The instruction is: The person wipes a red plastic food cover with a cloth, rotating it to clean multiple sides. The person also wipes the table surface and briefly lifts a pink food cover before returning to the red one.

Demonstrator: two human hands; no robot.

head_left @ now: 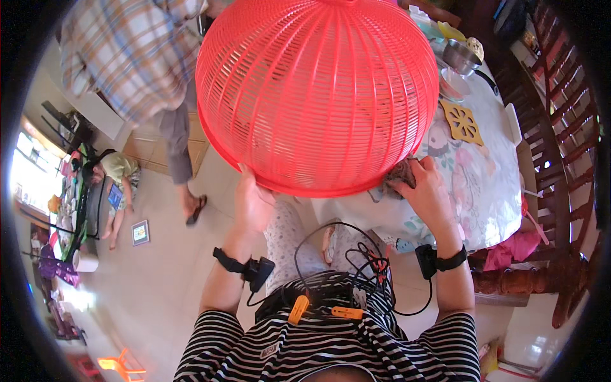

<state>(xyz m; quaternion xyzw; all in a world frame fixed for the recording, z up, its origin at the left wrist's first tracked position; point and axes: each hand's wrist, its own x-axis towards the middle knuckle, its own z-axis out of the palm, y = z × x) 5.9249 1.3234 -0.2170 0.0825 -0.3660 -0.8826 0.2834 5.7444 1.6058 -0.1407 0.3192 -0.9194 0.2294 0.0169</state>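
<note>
A large red plastic dome food cover with fine slits fills the upper middle of the head view, its rim toward me. At the rim's lower left, my left hand grips the edge; some of its fingers are hidden behind the cover. My right hand pinches a crumpled grey-brown cloth against the lower right of the rim. Underneath, the cover hides part of a table with a pale floral tablecloth.
On the table are a yellow cut-out trivet, a metal bowl and a clear bowl. A dark wooden bench borders it. Left, a person in a plaid shirt stands; another person sits near a floor tablet. Cables cross my lap.
</note>
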